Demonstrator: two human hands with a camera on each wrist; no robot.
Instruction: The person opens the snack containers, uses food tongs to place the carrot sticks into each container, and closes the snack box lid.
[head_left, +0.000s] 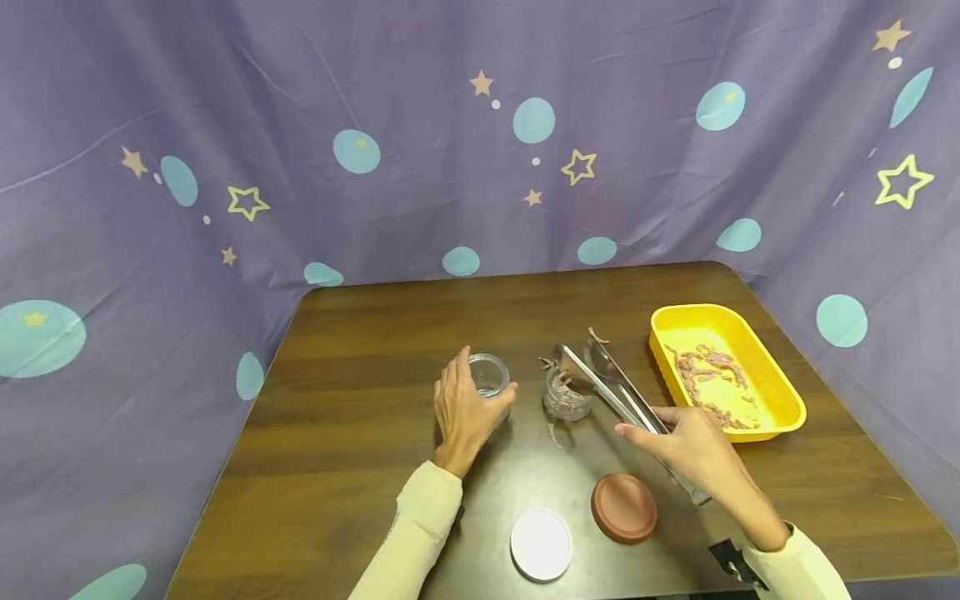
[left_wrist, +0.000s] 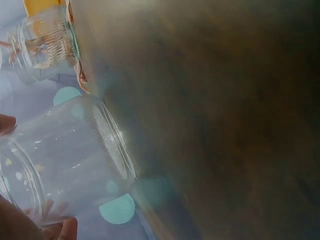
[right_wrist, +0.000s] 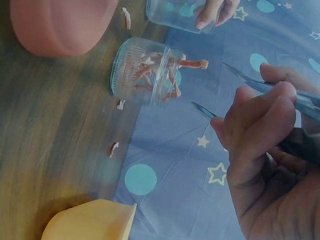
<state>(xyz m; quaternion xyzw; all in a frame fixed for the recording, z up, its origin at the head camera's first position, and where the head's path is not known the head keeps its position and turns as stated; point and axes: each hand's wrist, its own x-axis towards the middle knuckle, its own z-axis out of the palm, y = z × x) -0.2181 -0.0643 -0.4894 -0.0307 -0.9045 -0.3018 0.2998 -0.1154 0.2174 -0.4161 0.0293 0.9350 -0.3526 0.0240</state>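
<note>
My left hand [head_left: 467,412] grips a clear glass jar [left_wrist: 70,150] near its rim, fingers on one side and thumb on the other. That jar stands upright on the table, with nothing seen inside it. To its right stands a smaller ribbed glass jar [head_left: 567,407] holding thin brownish strips [right_wrist: 145,75], some poking out over its rim. My right hand [head_left: 693,446] holds metal tongs [head_left: 637,404], their two tips apart above the ribbed jar. No strip shows between the tips in the right wrist view.
A yellow tray [head_left: 783,400] with more brownish strips [head_left: 705,375] stands at the right. Near the front edge lie a white lid [head_left: 541,546] and a brown lid [head_left: 625,508]. A few stray strips [right_wrist: 114,149] lie on the wooden table [head_left: 337,433] around the ribbed jar. A patterned curtain [head_left: 450,125] hangs behind.
</note>
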